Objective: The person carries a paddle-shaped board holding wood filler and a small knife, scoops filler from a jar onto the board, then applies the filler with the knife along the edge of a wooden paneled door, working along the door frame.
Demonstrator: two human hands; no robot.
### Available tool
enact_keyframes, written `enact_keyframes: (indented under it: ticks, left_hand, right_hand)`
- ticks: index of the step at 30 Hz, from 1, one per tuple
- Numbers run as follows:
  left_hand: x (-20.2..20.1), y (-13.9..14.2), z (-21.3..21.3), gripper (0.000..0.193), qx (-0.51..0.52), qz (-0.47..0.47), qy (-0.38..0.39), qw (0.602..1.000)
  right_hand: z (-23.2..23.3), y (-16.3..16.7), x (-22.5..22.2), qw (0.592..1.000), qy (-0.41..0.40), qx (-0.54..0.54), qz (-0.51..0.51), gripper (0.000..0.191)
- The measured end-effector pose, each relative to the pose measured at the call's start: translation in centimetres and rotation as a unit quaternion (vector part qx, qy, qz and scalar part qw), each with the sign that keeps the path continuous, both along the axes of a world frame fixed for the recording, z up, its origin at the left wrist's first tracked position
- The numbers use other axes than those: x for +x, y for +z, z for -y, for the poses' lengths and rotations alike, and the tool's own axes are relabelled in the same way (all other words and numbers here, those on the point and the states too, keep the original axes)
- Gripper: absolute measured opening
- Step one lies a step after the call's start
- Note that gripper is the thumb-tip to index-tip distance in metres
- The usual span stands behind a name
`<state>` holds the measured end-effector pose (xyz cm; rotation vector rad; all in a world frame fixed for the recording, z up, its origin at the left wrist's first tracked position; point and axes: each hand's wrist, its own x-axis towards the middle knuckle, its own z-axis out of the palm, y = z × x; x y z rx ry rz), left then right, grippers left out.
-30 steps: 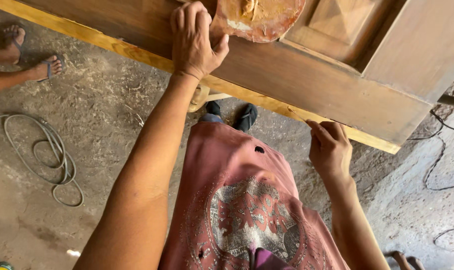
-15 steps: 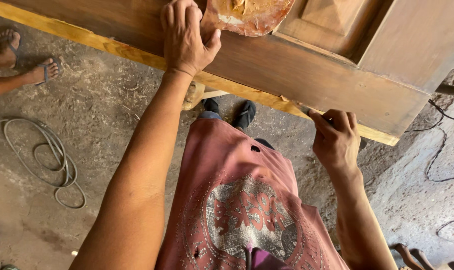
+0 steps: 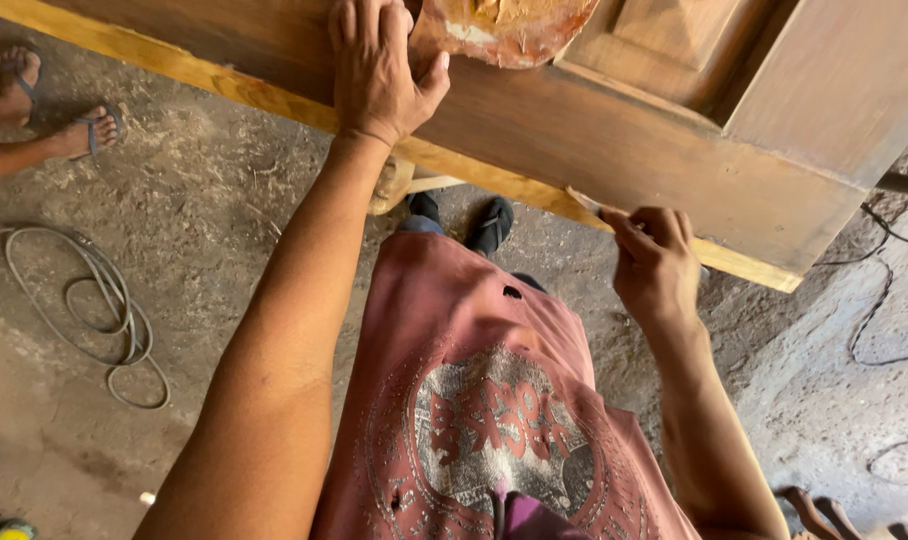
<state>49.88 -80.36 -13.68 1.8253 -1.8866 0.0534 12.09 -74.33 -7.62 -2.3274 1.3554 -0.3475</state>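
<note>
A brown wooden door (image 3: 614, 150) lies flat in front of me, with a pale yellow lower edge (image 3: 224, 85). My left hand (image 3: 374, 65) rests palm-down on it, fingers together, holding nothing. Right beside its thumb stands a round reddish dish (image 3: 504, 25) smeared with pale paste. My right hand (image 3: 654, 270) is at the door's near edge, its fingers pinched on a small flat blade (image 3: 586, 203) that points left along that edge.
A grey cable (image 3: 104, 310) lies coiled on the dirt floor at the left. Another person's sandalled feet (image 3: 69, 130) stand at the upper left. My own dark shoes (image 3: 464, 215) are under the door, and thin wires (image 3: 884, 300) trail at the right.
My right hand has shifted slightly left and up along the door's edge, and its fingers have tightened into a pinch. My left hand stays on the door.
</note>
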Motion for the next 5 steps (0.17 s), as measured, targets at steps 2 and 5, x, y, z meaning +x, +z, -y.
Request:
enact_keyframes:
  ticks: [2,5]
  left_hand:
    - [-0.4,-0.1,-0.5,0.044,0.007,-0.004,-0.002,1.0]
    - [-0.1,0.3,-0.2,0.044,0.005,-0.021,0.0,1.0]
  right_hand:
    - [-0.5,0.1,-0.1,1.0,0.01,0.009,-0.009,0.033]
    - [0.7,0.7,-0.5,1.0,0.015,0.013,-0.019,0.034]
